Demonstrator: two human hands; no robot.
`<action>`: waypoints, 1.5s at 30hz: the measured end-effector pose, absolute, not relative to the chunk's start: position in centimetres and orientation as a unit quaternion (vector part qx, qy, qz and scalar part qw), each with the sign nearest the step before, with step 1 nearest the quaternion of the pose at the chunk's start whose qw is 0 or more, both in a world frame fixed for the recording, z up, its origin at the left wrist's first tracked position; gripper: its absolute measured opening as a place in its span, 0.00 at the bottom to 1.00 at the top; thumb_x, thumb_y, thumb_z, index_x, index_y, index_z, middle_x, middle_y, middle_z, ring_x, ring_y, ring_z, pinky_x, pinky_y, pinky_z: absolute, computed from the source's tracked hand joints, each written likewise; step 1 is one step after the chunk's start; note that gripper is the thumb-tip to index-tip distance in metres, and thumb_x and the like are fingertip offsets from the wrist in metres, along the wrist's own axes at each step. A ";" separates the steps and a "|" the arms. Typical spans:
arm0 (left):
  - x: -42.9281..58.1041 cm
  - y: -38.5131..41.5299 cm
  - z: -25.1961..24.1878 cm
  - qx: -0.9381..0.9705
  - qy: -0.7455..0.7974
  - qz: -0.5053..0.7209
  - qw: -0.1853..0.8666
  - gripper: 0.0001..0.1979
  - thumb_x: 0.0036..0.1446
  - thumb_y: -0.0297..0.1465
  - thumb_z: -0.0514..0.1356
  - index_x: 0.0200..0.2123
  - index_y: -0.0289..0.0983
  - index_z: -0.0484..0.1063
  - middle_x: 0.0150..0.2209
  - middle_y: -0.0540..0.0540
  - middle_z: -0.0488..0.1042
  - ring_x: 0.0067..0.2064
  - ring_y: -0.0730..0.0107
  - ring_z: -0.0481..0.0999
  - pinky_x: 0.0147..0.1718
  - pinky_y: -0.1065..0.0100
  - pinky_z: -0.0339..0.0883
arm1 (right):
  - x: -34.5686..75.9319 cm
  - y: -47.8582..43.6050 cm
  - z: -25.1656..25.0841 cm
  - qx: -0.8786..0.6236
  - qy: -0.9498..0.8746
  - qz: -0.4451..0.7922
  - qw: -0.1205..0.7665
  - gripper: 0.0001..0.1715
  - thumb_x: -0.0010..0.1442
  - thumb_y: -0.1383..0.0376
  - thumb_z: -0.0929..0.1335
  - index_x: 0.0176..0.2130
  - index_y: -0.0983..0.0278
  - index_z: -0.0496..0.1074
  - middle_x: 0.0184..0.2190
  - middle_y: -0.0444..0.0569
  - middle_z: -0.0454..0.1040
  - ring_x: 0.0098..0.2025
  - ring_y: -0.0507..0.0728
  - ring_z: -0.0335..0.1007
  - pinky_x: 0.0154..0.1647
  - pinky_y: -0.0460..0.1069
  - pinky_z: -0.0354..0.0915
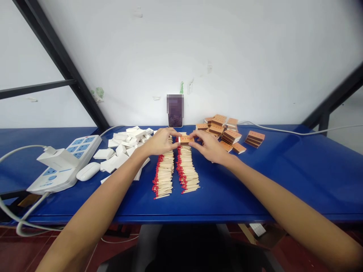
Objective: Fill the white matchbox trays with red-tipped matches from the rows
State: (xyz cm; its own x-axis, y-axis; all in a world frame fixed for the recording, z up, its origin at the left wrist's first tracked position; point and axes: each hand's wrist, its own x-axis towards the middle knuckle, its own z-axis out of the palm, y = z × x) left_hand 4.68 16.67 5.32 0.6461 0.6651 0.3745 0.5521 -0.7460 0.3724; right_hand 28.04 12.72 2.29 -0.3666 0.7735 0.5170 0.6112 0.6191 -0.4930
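Between my two hands is an orange-topped matchbox, held over the far end of the matches. My left hand grips its left end, where a bit of white shows. With thumb and fingers, my right hand pinches the right end. Two long rows of red-headed matches, a left row and a right row, run toward me below the box, heads to the left. Left of them lies a heap of white matchbox trays. Several orange matchboxes are piled behind my right hand.
A phone leans on the white wall. At the left are a power strip with a white charger plugged in and a white mouse. A cable runs along the back right of the blue table.
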 end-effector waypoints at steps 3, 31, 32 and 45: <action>4.5 16.9 5.1 0.902 0.341 0.243 0.105 0.17 0.57 0.34 0.63 0.49 0.38 0.80 0.49 0.40 0.81 0.48 0.54 0.81 0.50 0.52 0.73 | 28.6 13.0 2.1 -0.425 -0.832 0.092 0.345 0.07 0.66 0.60 0.67 0.42 0.60 0.71 0.42 0.51 0.77 0.44 0.61 0.71 0.48 0.56 0.66; 4.4 16.9 4.9 0.907 0.352 0.227 0.053 0.15 0.60 0.36 0.59 0.47 0.39 0.80 0.48 0.41 0.82 0.49 0.53 0.78 0.52 0.50 0.70 | 36.8 11.5 5.6 -0.600 -0.699 -0.142 0.362 0.15 0.60 0.54 0.68 0.43 0.60 0.71 0.42 0.54 0.78 0.47 0.66 0.71 0.45 0.58 0.64; 4.4 16.9 4.9 0.905 0.353 0.231 0.050 0.15 0.60 0.37 0.59 0.47 0.40 0.80 0.48 0.42 0.82 0.49 0.54 0.79 0.51 0.51 0.70 | 37.3 11.4 5.5 -0.616 -0.690 -0.151 0.348 0.15 0.59 0.54 0.68 0.42 0.60 0.71 0.41 0.54 0.78 0.46 0.66 0.71 0.43 0.57 0.64; 0.3 17.7 7.0 0.816 0.516 0.217 -0.146 0.25 0.63 0.38 0.52 0.59 0.38 0.73 0.51 0.33 0.74 0.56 0.38 0.67 0.53 0.43 0.58 | 42.2 12.2 5.0 -0.664 -0.613 -0.071 0.422 0.08 0.56 0.58 0.67 0.33 0.60 0.67 0.37 0.51 0.76 0.41 0.60 0.71 0.46 0.55 0.64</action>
State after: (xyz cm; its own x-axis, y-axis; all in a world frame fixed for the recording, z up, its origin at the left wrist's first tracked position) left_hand 0.26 17.66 7.00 0.3736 0.7781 0.5050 0.9048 -0.4257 -0.0135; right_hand 42.16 12.22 4.99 0.2382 0.7546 0.6115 0.8745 0.1072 -0.4730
